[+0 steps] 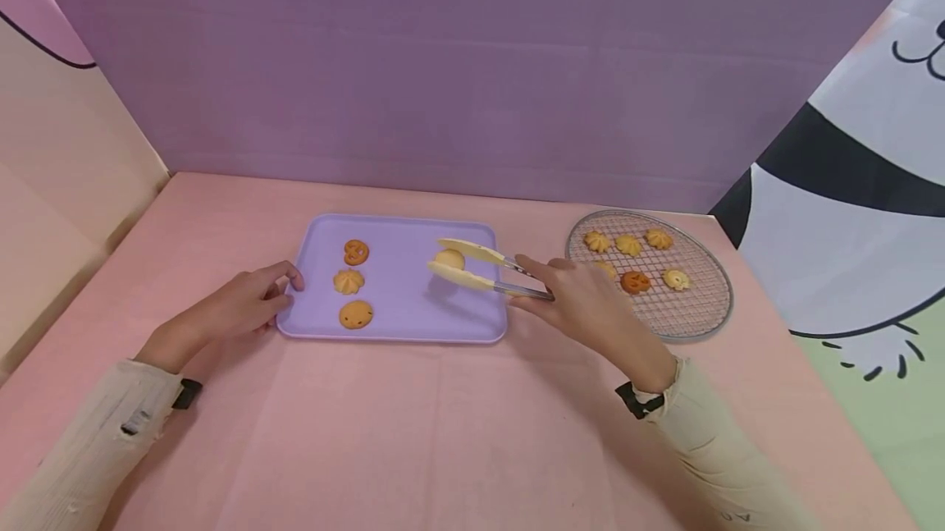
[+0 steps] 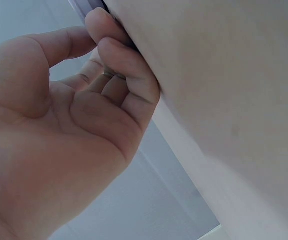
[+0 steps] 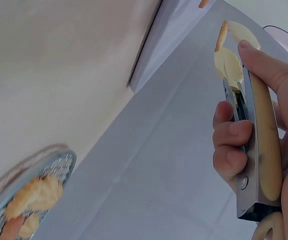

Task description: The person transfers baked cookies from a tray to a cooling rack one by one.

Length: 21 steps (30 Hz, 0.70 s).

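Working remotely, I grip tongs point(image 1: 467, 276) in the right hand point(image 1: 591, 305), their tips pinching a round cookie point(image 1: 449, 258) above the right side of the lilac tray point(image 1: 406, 313); the left hand point(image 1: 239, 301) pinches its left rim, seemingly to steady it.

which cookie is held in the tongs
The round cookie between the tips of the tongs; all the others lie on the purple tray or the wire rack.
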Available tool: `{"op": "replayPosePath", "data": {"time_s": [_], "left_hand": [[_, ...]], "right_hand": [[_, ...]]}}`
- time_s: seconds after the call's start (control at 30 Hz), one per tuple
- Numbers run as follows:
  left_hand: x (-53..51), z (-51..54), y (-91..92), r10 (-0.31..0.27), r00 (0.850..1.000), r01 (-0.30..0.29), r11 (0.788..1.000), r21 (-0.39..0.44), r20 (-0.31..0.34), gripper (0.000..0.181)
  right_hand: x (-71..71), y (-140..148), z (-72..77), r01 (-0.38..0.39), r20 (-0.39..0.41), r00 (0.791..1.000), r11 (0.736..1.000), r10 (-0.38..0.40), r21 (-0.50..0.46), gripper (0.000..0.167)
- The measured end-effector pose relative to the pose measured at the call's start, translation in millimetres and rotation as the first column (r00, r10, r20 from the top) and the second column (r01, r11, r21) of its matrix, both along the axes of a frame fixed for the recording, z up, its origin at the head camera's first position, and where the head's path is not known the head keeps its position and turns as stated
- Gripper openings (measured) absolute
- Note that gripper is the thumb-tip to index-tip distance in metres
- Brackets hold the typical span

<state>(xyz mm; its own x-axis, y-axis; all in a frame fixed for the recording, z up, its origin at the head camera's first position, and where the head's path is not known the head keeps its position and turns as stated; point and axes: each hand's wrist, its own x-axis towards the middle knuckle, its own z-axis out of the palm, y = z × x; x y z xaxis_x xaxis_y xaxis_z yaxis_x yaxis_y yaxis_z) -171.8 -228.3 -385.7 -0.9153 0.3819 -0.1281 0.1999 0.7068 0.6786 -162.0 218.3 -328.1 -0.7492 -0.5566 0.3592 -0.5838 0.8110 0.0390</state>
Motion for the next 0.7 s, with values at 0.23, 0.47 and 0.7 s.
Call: {"op": "replayPosePath", "data": {"time_s": [0.23,0.47,0.7], "left_hand": [[-0.5,-0.1,-1.5,0.001,1.0,-0.001,1.0,-0.002,-0.003,0.018],[-0.6,0.1,-1.8,-0.006,1.0,0.006,1.0,0.0,-0.002,0.018],[0.0,3.5,-1.1,-0.006,1.0,0.006,1.0,-0.001,0.006,0.018]], "right_hand": [[10.4,13.4,5.3,-0.005,-0.001,1.0,0.999,0.005,-0.033,0.055],[19.7,25.2,7.9,-0.013,-0.043,0.999,0.999,0.011,-0.052,0.056],[29.4,41.5,7.4,-0.039,-0.079,0.996,0.997,0.034,-0.071,0.079]]}}
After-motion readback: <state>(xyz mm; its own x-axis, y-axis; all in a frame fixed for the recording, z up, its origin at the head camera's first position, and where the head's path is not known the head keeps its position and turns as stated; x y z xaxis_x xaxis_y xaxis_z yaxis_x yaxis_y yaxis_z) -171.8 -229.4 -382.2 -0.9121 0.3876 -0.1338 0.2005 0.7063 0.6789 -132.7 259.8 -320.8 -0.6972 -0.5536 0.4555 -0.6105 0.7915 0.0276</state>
